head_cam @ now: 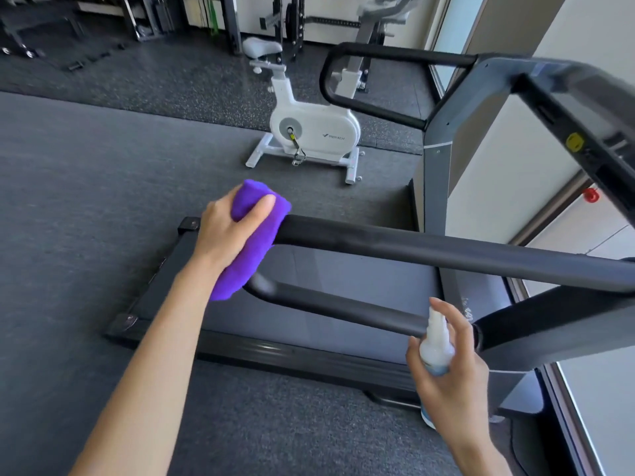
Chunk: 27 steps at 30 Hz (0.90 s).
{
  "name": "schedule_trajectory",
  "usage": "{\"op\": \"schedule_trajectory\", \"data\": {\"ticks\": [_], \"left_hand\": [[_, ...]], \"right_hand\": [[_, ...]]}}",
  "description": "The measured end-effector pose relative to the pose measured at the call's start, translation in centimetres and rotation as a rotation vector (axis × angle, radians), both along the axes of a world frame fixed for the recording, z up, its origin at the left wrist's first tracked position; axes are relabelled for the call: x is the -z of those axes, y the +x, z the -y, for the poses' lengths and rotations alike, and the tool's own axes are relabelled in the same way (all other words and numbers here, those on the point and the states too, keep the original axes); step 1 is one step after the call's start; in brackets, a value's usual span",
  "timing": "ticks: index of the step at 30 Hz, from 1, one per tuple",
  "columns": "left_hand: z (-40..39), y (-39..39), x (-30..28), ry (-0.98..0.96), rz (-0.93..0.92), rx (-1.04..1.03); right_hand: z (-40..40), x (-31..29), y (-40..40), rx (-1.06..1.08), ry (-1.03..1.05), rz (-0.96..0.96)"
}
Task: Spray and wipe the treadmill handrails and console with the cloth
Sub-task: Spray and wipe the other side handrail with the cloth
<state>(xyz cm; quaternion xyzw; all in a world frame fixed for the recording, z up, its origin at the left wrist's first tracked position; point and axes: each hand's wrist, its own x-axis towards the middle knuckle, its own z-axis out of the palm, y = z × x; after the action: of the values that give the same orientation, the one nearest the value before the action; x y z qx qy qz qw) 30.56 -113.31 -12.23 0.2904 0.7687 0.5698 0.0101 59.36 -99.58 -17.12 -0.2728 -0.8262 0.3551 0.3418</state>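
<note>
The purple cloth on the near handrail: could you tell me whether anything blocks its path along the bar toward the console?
Nothing visible does. The purple cloth, gripped by the left hand, sits at the handrail's rounded end; the bar is bare beyond it.

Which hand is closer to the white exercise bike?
Left. The left hand, gripping the purple cloth on the handrail end, sits just below the exercise bike; the right hand holds the spray bottle much lower.

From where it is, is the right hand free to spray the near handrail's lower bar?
Probably yes: the right hand holds the spray bottle just beside the lower bar, with nothing between them.
</note>
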Motion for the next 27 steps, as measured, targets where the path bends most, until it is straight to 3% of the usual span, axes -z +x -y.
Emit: {"op": "schedule_trajectory", "data": {"ticks": [3,6,9,17,27], "left_hand": [[-1.7,0.5,-3.8,-0.398,-0.224,0.105],[-3.5,1.9,-5.4,-0.616,-0.486,0.123],[-5.8,3.9,-5.7,-0.677,-0.706,0.179],[-9.8,8.8,-5.7,-0.658,-0.92,0.312],[-17.3,14.7,-6.0,-0.684,-0.976,0.386]], "right_hand": [[0.1,-0.6,0.0,0.007,0.008,-0.014],[-0.3,-1.4,0.2,0.032,0.021,-0.043],[-1.1,-2.2,0.6,0.07,0.024,-0.078],[-3.5,-3.9,3.3,0.171,0.012,-0.18],[-5.7,-3.3,7.2,0.281,0.015,-0.194]]}}
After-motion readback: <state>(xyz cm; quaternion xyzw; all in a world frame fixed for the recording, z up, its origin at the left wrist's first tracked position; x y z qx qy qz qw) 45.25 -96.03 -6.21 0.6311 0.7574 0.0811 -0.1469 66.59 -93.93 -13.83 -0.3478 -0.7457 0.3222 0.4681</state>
